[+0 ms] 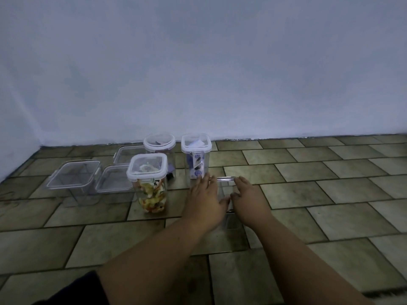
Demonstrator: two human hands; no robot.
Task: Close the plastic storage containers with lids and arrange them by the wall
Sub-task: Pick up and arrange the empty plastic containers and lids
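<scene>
A clear, empty, lidless container [224,186] stands on the tiled floor between my hands. My left hand [203,200] presses its left side and my right hand [248,194] its right side, both gripping it. Left of it stands a lidded container with colourful contents [148,181]. Behind are a round-lidded container [159,143] and a square-lidded container with purple packets [196,155], both close to the wall. Further left sit several open, empty containers [74,179], [114,178], [127,153].
The pale wall [220,73] meets the tiled floor [319,183] just behind the containers. A corner lies at the far left. Dark fabric [72,291] shows at the bottom left.
</scene>
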